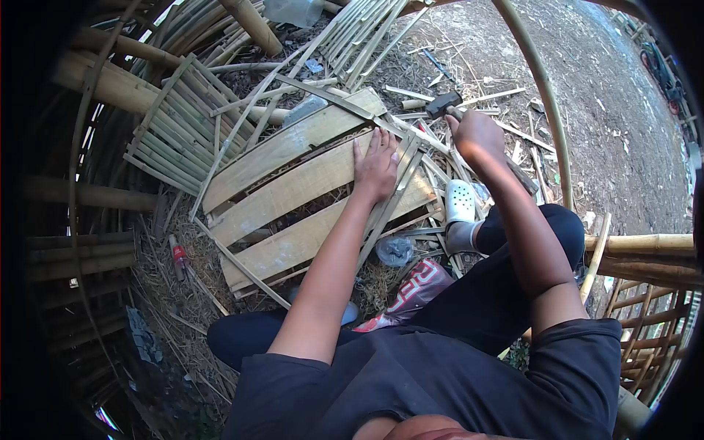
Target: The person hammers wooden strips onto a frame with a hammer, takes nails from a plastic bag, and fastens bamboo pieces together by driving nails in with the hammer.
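Wide pale wooden boards (pixel 286 192) lie side by side with gaps between them, forming a slatted panel on the ground in front of me. My left hand (pixel 378 167) rests on the panel's right part, fingers stretched out flat beside a thin bamboo strip (pixel 392 194) that crosses the boards. Another dark strip (pixel 330 97) runs over the far boards. To the right, my right hand (pixel 477 137) is wrapped round the wooden handle of a hammer (pixel 444 105). Its dark metal head is raised beyond the panel's right edge, apart from the boards.
A bamboo slat frame (pixel 180 125) leans at the left, with long split strips (pixel 367 33) behind. A red-labelled bottle (pixel 178 257), a clear plastic bag (pixel 394 251) and a printed sack (pixel 422 290) lie nearby. A curved bamboo pole (pixel 543 81) rises on the right.
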The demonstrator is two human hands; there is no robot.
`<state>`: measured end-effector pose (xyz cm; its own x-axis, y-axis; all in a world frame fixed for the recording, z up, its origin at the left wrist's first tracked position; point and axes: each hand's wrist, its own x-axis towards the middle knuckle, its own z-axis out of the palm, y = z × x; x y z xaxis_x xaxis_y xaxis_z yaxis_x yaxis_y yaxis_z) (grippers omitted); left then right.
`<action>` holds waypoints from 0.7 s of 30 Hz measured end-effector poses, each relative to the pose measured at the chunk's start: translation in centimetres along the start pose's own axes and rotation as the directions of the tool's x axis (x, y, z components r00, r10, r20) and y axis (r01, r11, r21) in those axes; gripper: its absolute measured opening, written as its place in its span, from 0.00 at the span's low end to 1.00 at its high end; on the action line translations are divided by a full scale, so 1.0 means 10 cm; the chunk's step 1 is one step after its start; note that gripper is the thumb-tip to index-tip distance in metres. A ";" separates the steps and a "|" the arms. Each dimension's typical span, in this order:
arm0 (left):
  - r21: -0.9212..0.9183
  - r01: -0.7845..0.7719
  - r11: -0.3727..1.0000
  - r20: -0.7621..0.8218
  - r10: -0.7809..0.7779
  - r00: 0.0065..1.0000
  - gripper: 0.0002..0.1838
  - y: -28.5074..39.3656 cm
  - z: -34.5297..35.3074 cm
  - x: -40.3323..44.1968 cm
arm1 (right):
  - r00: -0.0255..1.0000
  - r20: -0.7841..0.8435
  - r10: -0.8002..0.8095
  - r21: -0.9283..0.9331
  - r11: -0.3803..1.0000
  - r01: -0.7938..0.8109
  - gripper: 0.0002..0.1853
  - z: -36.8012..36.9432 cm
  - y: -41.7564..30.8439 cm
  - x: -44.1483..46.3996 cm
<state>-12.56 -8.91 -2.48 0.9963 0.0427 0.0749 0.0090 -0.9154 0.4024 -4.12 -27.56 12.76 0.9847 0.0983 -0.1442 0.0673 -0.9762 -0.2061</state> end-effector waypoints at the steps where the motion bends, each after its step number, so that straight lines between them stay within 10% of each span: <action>1: 0.006 -0.004 1.000 -0.003 0.004 1.000 0.30 0.00 0.00 -0.01 | 1.000 -0.006 0.002 -0.007 1.000 -0.002 0.28 0.03 -0.04 -0.02; 5: 0.005 0.000 1.000 0.046 0.000 0.999 0.31 0.02 -0.06 -0.01 | 0.926 0.008 -0.379 0.071 0.923 0.377 0.27 0.47 -0.18 -0.29; 9: -0.080 0.000 0.997 0.064 0.005 0.998 0.30 0.01 -0.12 -0.03 | 0.935 -0.012 -0.355 0.149 0.924 0.353 0.28 0.15 -0.15 -0.24; 13: -0.178 -0.057 0.982 -0.021 0.054 0.998 0.42 -0.07 -0.03 -0.04 | 0.999 0.012 0.039 0.440 0.897 -0.040 0.28 -0.44 -0.07 -0.06; 15: -0.017 -0.092 0.996 0.026 0.092 0.995 0.50 0.04 -0.13 -0.11 | 0.981 -0.188 -0.039 0.500 0.856 0.130 0.23 -0.40 0.15 0.09; 21: -0.027 -0.178 0.984 0.196 0.180 0.964 0.58 0.19 -0.31 0.01 | 0.985 -0.066 -0.161 0.970 0.220 0.101 0.16 -0.61 0.49 0.04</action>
<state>-12.67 -9.43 1.08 0.9789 -0.2016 -0.0344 -0.1705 -0.8974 0.4068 -2.45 -33.48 17.58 0.9693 0.2417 -0.0449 -0.0418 -0.0177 -0.9990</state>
